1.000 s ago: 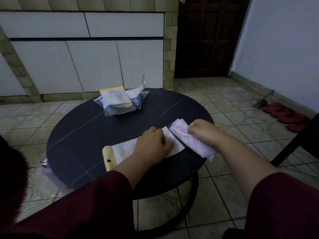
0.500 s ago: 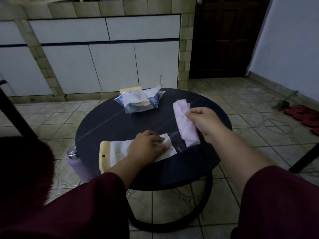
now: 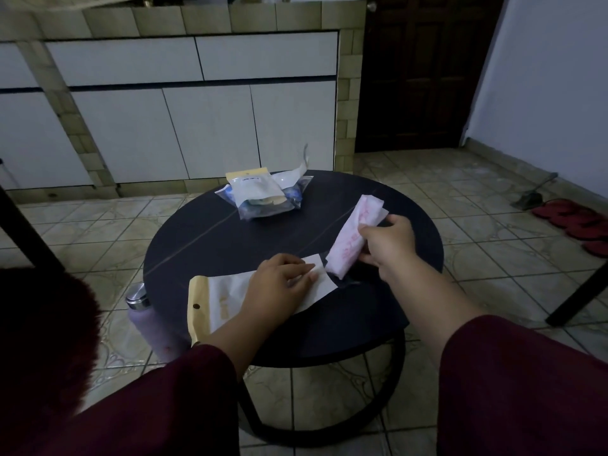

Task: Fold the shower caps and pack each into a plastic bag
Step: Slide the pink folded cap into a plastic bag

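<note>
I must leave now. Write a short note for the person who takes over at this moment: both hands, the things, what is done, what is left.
Left hand: presses the flat plastic bag down on the round table, fingers at its open end.
Right hand: grips the folded pink shower cap, raised, its lower end near the bag's mouth.
Done: this cap is folded; a pile of packed bags lies at the table's far side.
Left: slide the cap into the bag, then close it.
</note>
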